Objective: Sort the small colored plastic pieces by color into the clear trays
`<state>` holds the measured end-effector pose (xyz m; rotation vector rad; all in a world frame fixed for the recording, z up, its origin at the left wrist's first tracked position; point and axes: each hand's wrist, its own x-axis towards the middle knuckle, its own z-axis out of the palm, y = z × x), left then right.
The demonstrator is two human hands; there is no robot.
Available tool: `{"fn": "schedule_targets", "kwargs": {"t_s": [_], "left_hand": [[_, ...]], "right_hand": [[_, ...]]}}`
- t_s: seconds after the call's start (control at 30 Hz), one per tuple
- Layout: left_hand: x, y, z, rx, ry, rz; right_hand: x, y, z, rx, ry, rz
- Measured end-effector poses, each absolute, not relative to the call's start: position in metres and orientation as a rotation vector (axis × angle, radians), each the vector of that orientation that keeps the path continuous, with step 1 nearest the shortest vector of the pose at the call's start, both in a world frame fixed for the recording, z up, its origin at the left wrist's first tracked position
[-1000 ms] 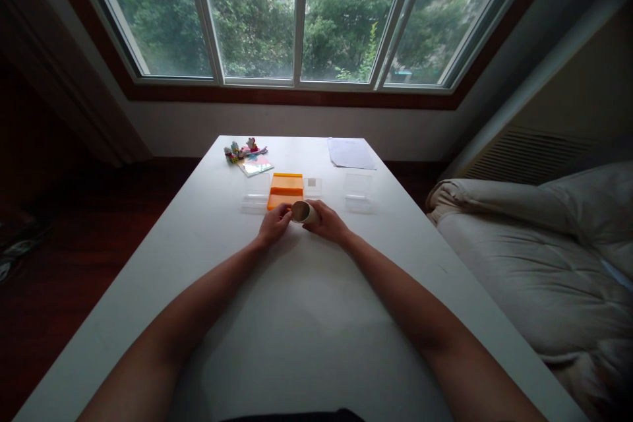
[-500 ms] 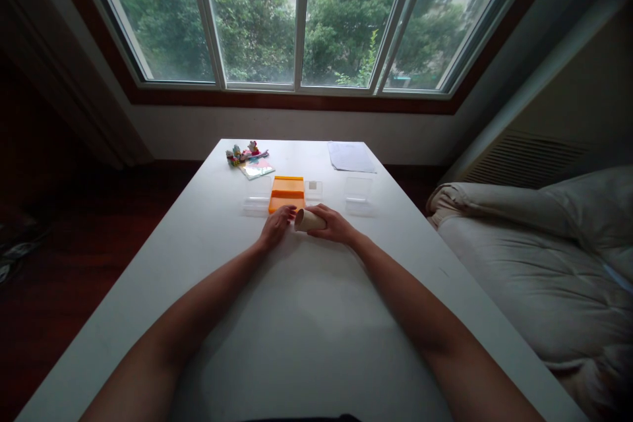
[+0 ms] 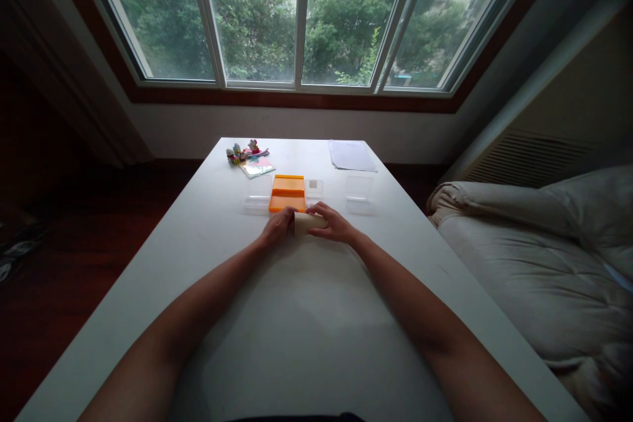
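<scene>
A pale cardboard tube (image 3: 307,224) lies sideways between my hands, just over the white table (image 3: 306,316). My right hand (image 3: 334,224) is wrapped around its right end, thumb in front and fingers over the top. At the left end, my left hand (image 3: 279,225) has its fingers curled against the tube's rim; its fingertips are partly hidden. Right behind the hands sits an open orange plastic case (image 3: 287,192), lid folded back. A small clear box (image 3: 313,187) stands beside it on the right.
Clear plastic boxes flank the case, one open on the left (image 3: 257,201) and another on the right (image 3: 359,195). Farther back are small colourful figurines (image 3: 243,151), a shiny card packet (image 3: 257,167) and white paper sheets (image 3: 352,155). A padded sofa (image 3: 534,244) stands right of the table.
The tube has turned so its open left end no longer faces me. My left hand has closed in on that end, while my right hand keeps its hold.
</scene>
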<state>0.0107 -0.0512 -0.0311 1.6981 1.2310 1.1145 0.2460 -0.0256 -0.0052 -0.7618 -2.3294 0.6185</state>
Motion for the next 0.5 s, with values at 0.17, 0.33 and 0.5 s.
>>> {"fn": "schedule_targets", "kwargs": {"t_s": [0.17, 0.33, 0.5], "left_hand": [[0.009, -0.054, -0.025, 1.753, 1.221, 1.108], [0.016, -0.057, -0.027, 1.662, 1.175, 1.124], [0.022, -0.06, -0.025, 1.55, 1.139, 1.135]], "right_hand": [[0.244, -0.026, -0.004, -0.733, -2.297, 0.622], [0.244, -0.028, -0.007, -0.764, -2.186, 0.653], [0.242, -0.029, -0.011, -0.8, -2.101, 0.681]]}}
